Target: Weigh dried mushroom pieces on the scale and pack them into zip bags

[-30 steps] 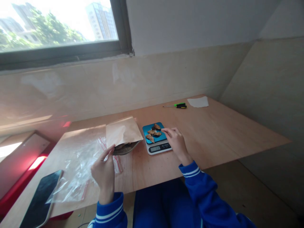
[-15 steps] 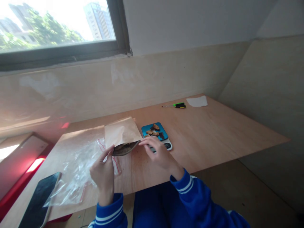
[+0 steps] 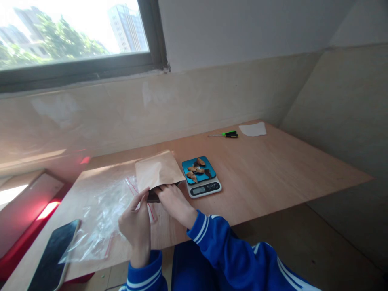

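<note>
A brown paper bag (image 3: pixel 159 169) lies on the table with its mouth toward me. My left hand (image 3: pixel 136 220) pinches the left corner of that mouth between thumb and fingers. My right hand (image 3: pixel 174 202) reaches into the opening; its fingertips are hidden inside, so I cannot see what they touch. Just right of the bag stands a digital kitchen scale (image 3: pixel 206 189) with a blue top. Several brown dried pieces (image 3: pixel 196 169), some with dark sides, rest on the scale's plate.
Clear zip bags (image 3: pixel 103 218) with red seals spread over the table's left part. A phone (image 3: pixel 54 254) lies at the front left edge. Toward the back are a green-and-black screwdriver (image 3: pixel 230 134) and a white paper scrap (image 3: pixel 253 129). A wall and window stand behind the table.
My right hand has moved left from in front of the scale into the bag's mouth. The scale's display and front pieces are now uncovered. My left hand keeps its hold on the bag.
</note>
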`<action>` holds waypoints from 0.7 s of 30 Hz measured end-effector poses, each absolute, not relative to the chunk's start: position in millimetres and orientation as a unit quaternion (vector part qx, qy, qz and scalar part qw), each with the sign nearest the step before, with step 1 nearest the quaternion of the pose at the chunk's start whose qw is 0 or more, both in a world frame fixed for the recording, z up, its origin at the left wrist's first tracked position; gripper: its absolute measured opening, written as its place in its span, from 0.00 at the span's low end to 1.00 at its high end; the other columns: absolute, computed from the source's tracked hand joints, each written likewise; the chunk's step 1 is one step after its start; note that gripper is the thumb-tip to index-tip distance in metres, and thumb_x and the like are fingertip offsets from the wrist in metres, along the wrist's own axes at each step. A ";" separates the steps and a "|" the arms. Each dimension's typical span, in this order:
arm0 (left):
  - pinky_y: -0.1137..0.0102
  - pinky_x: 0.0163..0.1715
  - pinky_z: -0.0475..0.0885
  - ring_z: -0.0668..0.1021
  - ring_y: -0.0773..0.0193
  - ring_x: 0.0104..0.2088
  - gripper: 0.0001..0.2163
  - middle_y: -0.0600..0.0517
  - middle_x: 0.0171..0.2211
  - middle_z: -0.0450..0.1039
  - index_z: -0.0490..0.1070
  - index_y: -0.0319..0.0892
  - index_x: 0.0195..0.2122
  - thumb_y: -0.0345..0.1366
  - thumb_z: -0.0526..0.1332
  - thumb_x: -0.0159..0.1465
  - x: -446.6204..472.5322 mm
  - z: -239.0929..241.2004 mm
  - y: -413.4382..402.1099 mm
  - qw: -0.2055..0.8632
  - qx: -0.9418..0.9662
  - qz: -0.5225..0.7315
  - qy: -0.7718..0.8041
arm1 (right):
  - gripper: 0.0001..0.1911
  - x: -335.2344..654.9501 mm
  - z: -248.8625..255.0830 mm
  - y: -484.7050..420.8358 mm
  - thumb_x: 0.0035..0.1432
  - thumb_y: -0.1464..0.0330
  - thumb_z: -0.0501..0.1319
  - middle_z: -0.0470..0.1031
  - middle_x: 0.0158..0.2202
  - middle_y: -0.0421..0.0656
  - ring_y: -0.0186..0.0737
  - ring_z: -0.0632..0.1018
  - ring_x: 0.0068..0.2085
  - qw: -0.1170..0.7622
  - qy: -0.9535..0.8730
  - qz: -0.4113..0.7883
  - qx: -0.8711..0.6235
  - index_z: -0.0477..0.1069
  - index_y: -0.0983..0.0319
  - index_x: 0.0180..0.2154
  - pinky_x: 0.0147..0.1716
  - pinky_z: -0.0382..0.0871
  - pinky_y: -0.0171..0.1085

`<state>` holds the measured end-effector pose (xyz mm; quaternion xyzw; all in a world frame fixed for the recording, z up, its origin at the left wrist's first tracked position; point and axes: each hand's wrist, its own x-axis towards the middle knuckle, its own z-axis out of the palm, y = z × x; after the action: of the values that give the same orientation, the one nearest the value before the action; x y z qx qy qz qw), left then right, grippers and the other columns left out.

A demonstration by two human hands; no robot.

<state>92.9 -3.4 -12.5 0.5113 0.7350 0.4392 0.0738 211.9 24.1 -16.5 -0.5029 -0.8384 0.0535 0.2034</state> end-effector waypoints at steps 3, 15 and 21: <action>0.66 0.37 0.70 0.81 0.55 0.39 0.10 0.51 0.38 0.82 0.80 0.53 0.42 0.41 0.62 0.61 92.0 -17.0 -3.2 0.079 0.515 0.448 0.727 | 0.15 214.0 -19.3 24.0 0.66 0.75 0.54 0.75 0.50 0.51 0.48 0.77 0.49 0.207 -0.836 0.048 -0.506 0.69 0.64 0.52 0.47 0.71 0.44; 0.65 0.37 0.70 0.81 0.55 0.37 0.11 0.51 0.38 0.82 0.80 0.52 0.41 0.42 0.60 0.61 91.4 -14.4 -3.0 0.069 0.519 0.460 0.717 | 0.10 220.5 -28.0 19.0 0.66 0.71 0.55 0.77 0.43 0.47 0.44 0.77 0.44 0.270 -0.843 -0.016 -0.465 0.72 0.64 0.46 0.44 0.71 0.41; 0.65 0.36 0.70 0.81 0.55 0.37 0.11 0.50 0.39 0.82 0.80 0.52 0.41 0.42 0.61 0.60 92.6 -9.5 -3.7 0.078 0.510 0.449 0.730 | 0.10 228.5 -37.8 15.9 0.65 0.72 0.54 0.77 0.47 0.49 0.43 0.76 0.47 0.365 -0.826 -0.054 -0.425 0.73 0.66 0.43 0.50 0.69 0.41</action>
<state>92.6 -3.7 -9.5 0.5101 0.7297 0.4486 0.0780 228.5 15.9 -37.8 -0.4254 -0.8265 -0.0542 0.3648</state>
